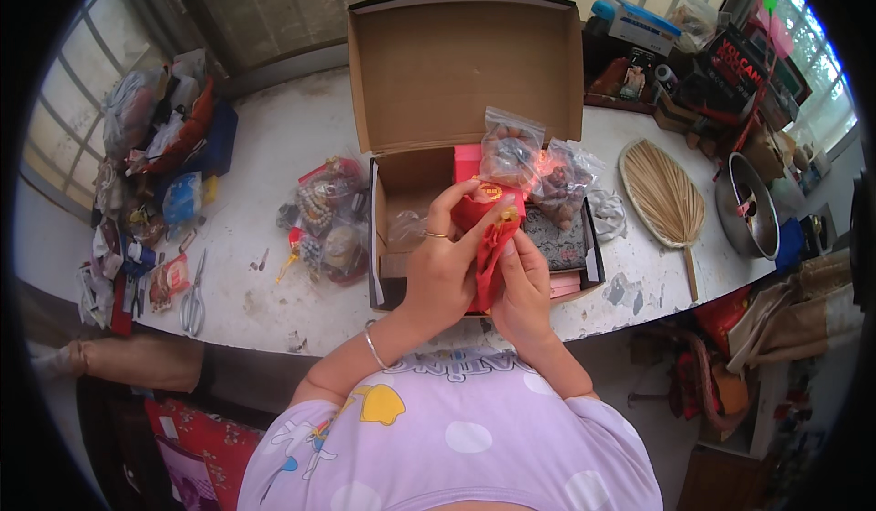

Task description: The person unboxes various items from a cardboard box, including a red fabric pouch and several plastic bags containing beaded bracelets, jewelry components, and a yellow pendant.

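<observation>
Both my hands grip a red cloth pouch (487, 275) with a small yellow bead or clasp near its top. My left hand (445, 258) has its thumb and fingers at the pouch's upper part, and my right hand (523, 288) pinches its right side. Below them stands a cardboard box (378, 237) with its lid (469, 73) raised behind. Inside the box are a red box (468, 158) and a grey patterned box (558, 241). Two zip bags of beads, one (512, 152) upper and one (564, 182) to its right, rest on top.
Left of the box lie several bags of bracelets (325, 217). Scissors (194, 299) and a pile of bagged goods (147, 121) are farther left. A palm-leaf fan (664, 193) and a metal bowl (747, 206) are on the right, below a cluttered shelf tray (619, 104).
</observation>
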The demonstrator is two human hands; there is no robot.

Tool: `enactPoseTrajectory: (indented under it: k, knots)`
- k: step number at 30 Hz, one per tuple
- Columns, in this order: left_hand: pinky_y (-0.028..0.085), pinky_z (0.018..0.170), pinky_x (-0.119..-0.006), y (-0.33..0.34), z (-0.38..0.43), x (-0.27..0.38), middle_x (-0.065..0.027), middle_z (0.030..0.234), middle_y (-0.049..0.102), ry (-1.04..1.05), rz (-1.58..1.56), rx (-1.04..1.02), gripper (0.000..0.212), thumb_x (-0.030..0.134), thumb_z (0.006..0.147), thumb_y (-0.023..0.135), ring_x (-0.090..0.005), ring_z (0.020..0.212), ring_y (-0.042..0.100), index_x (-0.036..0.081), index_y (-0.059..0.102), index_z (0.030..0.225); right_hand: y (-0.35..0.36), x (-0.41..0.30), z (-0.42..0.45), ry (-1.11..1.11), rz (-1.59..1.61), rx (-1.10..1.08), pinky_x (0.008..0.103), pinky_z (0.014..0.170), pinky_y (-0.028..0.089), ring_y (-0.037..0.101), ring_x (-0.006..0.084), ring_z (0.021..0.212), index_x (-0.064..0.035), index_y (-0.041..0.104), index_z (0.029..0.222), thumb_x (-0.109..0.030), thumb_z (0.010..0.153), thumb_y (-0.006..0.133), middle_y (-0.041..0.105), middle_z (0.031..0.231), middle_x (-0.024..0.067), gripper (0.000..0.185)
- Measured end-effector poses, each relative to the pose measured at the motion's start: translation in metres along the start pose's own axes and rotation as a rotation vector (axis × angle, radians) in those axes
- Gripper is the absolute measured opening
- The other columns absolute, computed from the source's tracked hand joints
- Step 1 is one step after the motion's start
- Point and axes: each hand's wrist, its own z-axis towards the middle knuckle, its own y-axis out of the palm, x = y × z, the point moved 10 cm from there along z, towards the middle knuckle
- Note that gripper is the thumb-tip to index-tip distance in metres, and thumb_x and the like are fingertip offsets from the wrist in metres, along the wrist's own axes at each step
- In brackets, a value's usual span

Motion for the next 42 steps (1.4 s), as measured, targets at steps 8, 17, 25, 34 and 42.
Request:
enactPoseTrajectory:
  k: [8,17,25,34,42]
  knots:
    - [0.041,0.093,-0.04,-0.006,0.005,0.014,-0.0165,0.134,0.049,-0.006,0.114,-0.234,0.044,0.009,0.083,0.054,-0.0303,0.108,0.054,-0.001,0.059,0.125,-0.008,-0.018,0.005,-0.056,-0.421,-0.05,0.0182,0.075,0.045,0.054,0.0029,0.082,0.002,0.058,0.116,-0.019,0.104,0.047,0.063,0.094,0.001,0.026]
    - [0.04,0.062,-0.02,-0.014,0.002,-0.029,-0.0044,0.093,0.062,-0.231,-0.498,-0.113,0.015,0.009,0.087,0.07,-0.0072,0.076,0.054,0.0,0.072,0.099,0.002,-0.011,0.001,-0.008,-0.628,-0.202,0.0223,0.061,0.04,0.047,0.006,0.068,0.0009,0.059,0.107,-0.018,0.105,0.043,0.054,0.075,-0.0004,0.025]
    - [0.039,0.058,-0.019,-0.03,0.008,-0.018,-0.0038,0.09,0.067,-0.185,-0.305,-0.052,0.011,0.006,0.085,0.072,-0.0055,0.069,0.053,0.002,0.072,0.095,0.007,-0.021,0.006,-0.188,-0.688,-0.241,0.0218,0.064,0.042,0.051,0.0071,0.074,0.002,0.059,0.103,-0.016,0.104,0.044,0.058,0.087,0.004,0.024]
    - [0.042,0.057,-0.025,-0.035,0.008,-0.007,-0.0057,0.091,0.063,-0.082,-0.211,0.05,0.008,0.011,0.09,0.066,-0.0135,0.07,0.055,0.003,0.063,0.092,0.01,-0.011,0.003,-0.001,-0.563,-0.329,0.017,0.057,0.039,0.05,-0.0002,0.068,-0.0028,0.059,0.108,-0.016,0.104,0.046,0.059,0.081,0.0005,0.019]
    - [0.045,0.068,-0.023,-0.032,-0.001,-0.014,-0.0075,0.097,0.057,-0.097,-0.459,0.102,0.013,0.013,0.097,0.057,-0.012,0.077,0.054,0.001,0.056,0.095,0.01,0.013,-0.007,0.371,-0.36,-0.577,0.0255,0.068,0.042,0.047,0.0099,0.073,-0.0016,0.053,0.103,-0.019,0.104,0.046,0.051,0.08,0.0002,0.019]
